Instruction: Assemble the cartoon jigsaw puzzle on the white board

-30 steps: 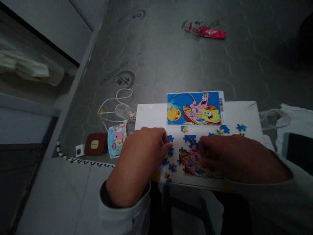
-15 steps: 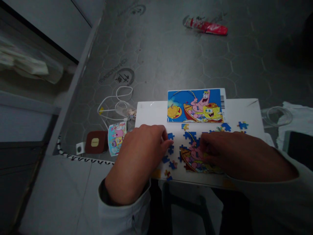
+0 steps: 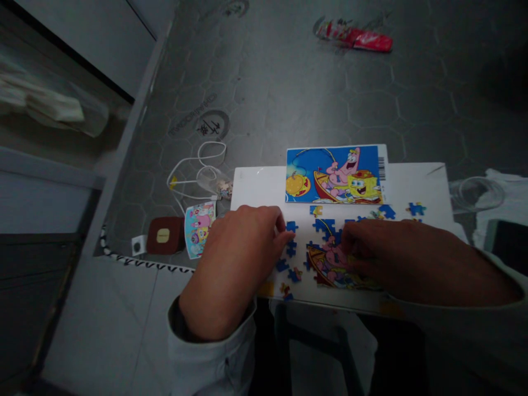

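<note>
A partly joined jigsaw puzzle (image 3: 325, 258), showing a pink figure in a brown boat, lies on the white board. My right hand (image 3: 371, 253) is over its right part, fingers bent together at the puzzle's surface; whatever is between the fingertips is hidden. My left hand (image 3: 251, 247) is left of the puzzle, its thumb and index finger apart beside a blue puzzle piece (image 3: 292, 226). More loose pieces lie below that one, among them a blue and pink piece (image 3: 295, 274). A yellow piece (image 3: 316, 211) lies above the puzzle.
A picture card (image 3: 334, 175) lies at the board's (image 3: 258, 187) far edge. Loose pieces (image 3: 386, 211) lie at upper right. Left of the board are a second picture card (image 3: 198, 228), a brown box (image 3: 165, 235) and a white cable (image 3: 185, 160). A clear cup (image 3: 480, 193) stands right.
The view has shifted slightly, so the board and puzzle appear a little further right. Both hands keep nearly the same places and poses against the puzzle and pieces.
</note>
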A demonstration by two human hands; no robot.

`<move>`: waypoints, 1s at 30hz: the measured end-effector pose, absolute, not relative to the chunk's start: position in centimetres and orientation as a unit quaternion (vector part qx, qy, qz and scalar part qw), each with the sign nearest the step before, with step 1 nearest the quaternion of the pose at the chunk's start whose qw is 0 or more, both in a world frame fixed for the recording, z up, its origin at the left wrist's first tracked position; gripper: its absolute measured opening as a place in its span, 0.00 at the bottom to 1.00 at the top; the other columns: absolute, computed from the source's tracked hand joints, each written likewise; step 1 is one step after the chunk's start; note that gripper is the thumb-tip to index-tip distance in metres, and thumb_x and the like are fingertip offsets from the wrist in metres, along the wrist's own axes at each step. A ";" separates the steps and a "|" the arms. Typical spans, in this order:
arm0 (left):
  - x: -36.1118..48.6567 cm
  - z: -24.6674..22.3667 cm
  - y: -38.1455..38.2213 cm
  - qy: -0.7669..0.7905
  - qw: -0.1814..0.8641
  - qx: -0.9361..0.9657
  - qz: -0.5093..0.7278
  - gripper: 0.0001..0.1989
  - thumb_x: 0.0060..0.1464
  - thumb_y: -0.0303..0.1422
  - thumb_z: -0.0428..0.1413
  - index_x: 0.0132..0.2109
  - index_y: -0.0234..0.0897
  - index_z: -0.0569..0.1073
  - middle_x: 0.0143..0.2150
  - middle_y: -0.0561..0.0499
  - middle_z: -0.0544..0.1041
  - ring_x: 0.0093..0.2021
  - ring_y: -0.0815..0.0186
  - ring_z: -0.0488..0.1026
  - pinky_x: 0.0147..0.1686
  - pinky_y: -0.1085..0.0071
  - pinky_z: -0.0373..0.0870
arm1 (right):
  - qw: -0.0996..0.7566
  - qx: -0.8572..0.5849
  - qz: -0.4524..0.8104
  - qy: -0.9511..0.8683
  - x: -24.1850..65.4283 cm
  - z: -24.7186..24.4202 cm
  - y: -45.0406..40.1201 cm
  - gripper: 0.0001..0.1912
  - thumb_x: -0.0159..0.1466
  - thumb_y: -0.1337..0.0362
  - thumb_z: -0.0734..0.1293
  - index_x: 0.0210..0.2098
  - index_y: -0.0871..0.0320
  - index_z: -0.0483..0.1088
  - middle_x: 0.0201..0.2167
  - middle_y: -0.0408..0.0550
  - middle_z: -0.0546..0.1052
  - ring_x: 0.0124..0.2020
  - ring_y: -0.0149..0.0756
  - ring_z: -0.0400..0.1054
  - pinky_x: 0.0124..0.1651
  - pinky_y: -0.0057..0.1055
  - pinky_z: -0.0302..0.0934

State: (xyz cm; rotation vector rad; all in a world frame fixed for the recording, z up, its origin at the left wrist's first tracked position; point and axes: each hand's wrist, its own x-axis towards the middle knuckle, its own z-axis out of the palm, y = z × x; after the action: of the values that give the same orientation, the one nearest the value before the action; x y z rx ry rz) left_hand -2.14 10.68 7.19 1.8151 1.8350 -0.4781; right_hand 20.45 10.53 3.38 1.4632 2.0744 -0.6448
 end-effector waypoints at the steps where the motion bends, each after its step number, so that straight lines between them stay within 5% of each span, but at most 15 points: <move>1: -2.1 7.2 10.7 0.677 0.254 0.669 -0.173 0.08 0.71 0.41 0.62 0.48 0.46 0.85 0.45 0.48 0.89 0.44 0.51 0.84 0.39 0.61 0.63 | 0.265 0.541 -0.241 0.761 20.4 3.5 10.6 0.09 0.70 0.52 0.69 0.39 0.49 0.76 0.32 0.47 0.82 0.27 0.41 0.73 0.30 0.38 0.51; 16: -2.0 7.3 10.7 0.688 0.214 0.685 -0.107 0.07 0.71 0.40 0.62 0.51 0.48 0.83 0.45 0.51 0.88 0.42 0.51 0.82 0.37 0.61 0.59 | 0.295 0.539 -0.249 0.749 20.4 3.9 10.8 0.11 0.73 0.50 0.67 0.42 0.48 0.76 0.40 0.49 0.85 0.33 0.45 0.77 0.33 0.41 0.56; 23: -2.0 6.9 10.8 0.683 0.214 0.690 -0.106 0.07 0.70 0.41 0.63 0.50 0.48 0.83 0.45 0.50 0.89 0.43 0.51 0.82 0.38 0.60 0.60 | 0.284 0.529 -0.230 0.766 20.2 3.8 10.5 0.10 0.72 0.52 0.66 0.41 0.48 0.77 0.34 0.49 0.83 0.28 0.43 0.74 0.30 0.38 0.50; 30: -2.1 6.8 10.6 0.689 0.211 0.686 -0.098 0.06 0.70 0.40 0.64 0.49 0.48 0.84 0.45 0.51 0.89 0.43 0.51 0.83 0.38 0.61 0.60 | 0.227 0.559 -0.243 0.760 23.4 3.7 11.0 0.18 0.71 0.42 0.66 0.39 0.47 0.77 0.32 0.50 0.84 0.28 0.45 0.74 0.29 0.38 0.52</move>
State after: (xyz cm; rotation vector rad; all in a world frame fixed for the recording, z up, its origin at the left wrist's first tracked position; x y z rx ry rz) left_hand -2.13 10.63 6.81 1.9069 1.9154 -0.2718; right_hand 23.38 11.04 3.68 1.5401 2.0938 -0.6709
